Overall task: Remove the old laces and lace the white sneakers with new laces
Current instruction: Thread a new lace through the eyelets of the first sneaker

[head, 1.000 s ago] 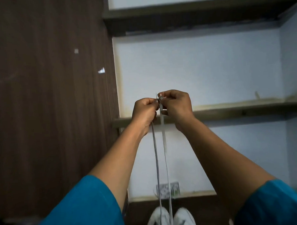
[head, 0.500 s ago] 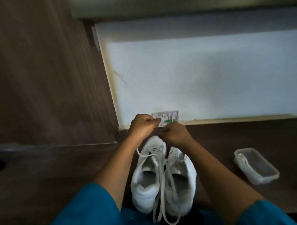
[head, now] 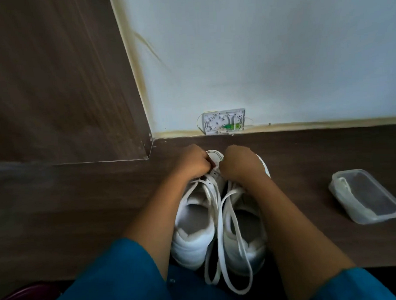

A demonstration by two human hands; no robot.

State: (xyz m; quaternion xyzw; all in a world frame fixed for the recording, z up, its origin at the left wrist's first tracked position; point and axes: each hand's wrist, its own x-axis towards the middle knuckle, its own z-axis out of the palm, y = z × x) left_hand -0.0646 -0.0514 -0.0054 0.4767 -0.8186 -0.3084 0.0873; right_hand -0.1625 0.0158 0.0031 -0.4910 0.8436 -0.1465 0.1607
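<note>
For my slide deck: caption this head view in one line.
Left hand and right hand grip a flat white lace near the toes of two white sneakers.

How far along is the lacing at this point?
Early. Done: one lace seems threaded only at the front eyelets of the left sneaker; its long ends trail loose past the heels. In hand: the left hand and right hand grip it near the toe. Left: the upper eyelets, and apparently the right sneaker.

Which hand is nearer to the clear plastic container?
Right. Both hands grip the lace at the toes of the sneakers; the right hand lies left of the container, the left hand farther left.
</note>
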